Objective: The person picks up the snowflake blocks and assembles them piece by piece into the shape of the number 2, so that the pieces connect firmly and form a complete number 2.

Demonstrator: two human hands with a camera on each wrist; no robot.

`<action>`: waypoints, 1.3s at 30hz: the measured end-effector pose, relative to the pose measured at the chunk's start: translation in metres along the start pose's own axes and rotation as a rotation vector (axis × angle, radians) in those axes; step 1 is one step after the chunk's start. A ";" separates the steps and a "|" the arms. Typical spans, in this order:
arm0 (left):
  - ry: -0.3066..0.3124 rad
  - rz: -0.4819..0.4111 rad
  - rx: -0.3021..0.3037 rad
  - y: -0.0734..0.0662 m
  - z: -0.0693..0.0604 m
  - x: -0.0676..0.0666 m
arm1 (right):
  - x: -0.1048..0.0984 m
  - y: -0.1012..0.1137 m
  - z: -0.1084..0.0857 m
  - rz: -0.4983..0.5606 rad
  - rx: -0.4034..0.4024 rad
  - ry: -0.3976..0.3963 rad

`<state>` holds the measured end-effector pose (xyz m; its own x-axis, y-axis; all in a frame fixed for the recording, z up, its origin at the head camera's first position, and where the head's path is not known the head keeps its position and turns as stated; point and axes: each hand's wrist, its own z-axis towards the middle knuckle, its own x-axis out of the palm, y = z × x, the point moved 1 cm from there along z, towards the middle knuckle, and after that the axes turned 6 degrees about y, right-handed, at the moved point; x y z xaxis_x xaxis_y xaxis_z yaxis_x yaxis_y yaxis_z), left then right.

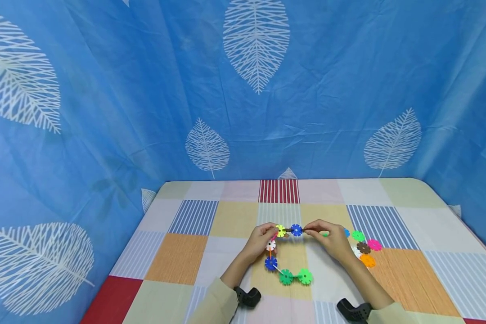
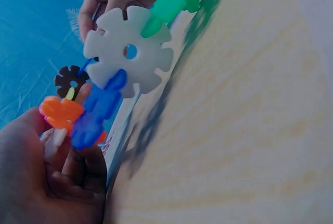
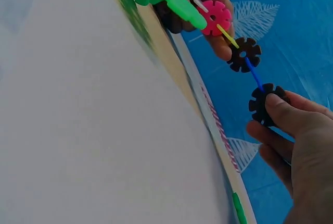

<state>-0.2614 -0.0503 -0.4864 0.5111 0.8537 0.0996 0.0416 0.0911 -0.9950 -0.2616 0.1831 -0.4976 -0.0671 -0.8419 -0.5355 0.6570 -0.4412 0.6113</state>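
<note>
A chain of notched plastic discs bends between the hands. My left hand grips it near the yellow disc and the white disc. From there the chain runs down past a blue disc to two green discs. In the left wrist view an orange disc is by the left fingers, beside a blue disc and a large white disc. My right hand pinches a black disc at the other end, joined through a blue disc to another black disc.
Loose discs lie right of my right hand, among them a green disc, a pink disc, a brown disc and an orange disc. A patchwork cloth covers the table; a blue curtain hangs behind.
</note>
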 end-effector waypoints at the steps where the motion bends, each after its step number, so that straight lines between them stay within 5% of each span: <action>1: 0.006 0.003 0.003 0.000 0.000 0.000 | 0.000 0.000 0.000 -0.019 -0.017 -0.007; 9: -0.025 0.008 0.010 0.016 0.007 -0.007 | 0.005 0.003 0.000 -0.090 -0.141 -0.051; 39: -0.031 0.028 0.003 0.019 0.009 -0.005 | 0.015 0.002 -0.008 -0.031 -0.067 -0.168</action>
<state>-0.2706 -0.0484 -0.5058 0.4850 0.8715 0.0720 0.0255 0.0682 -0.9973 -0.2554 0.1721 -0.5095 -0.2092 -0.8708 -0.4450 0.7007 -0.4509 0.5529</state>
